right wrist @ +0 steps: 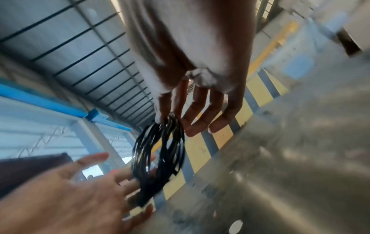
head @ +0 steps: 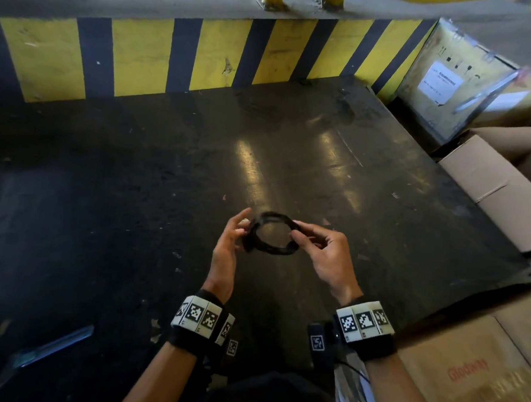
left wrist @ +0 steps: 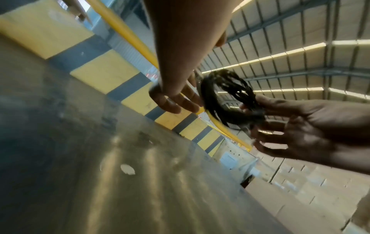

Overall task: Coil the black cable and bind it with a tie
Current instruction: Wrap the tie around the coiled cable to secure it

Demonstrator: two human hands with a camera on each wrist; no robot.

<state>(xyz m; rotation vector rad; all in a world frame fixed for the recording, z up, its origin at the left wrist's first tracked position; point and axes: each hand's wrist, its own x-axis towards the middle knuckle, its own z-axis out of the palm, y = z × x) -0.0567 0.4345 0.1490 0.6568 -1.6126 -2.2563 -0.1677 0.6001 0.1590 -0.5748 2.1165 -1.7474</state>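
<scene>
The black cable (head: 273,232) is wound into a small round coil, held in the air above the dark table (head: 307,160). My right hand (head: 296,233) pinches the coil's right side between thumb and forefinger, its other fingers loose; the right wrist view shows this pinch at the top of the cable (right wrist: 160,152). My left hand (head: 244,227) lies against the coil's left side with its fingers spread and nearly straight, the thumb raised. A thicker dark lump (right wrist: 148,186) of the coil lies across the left fingers (right wrist: 128,174). I cannot tell if it is a tie.
A yellow-and-black striped wall (head: 204,54) closes the table's far side. Cardboard boxes (head: 494,196) line the right edge, with a crate (head: 452,75) at the back right. A thin bluish strip (head: 53,346) lies on the table at the front left.
</scene>
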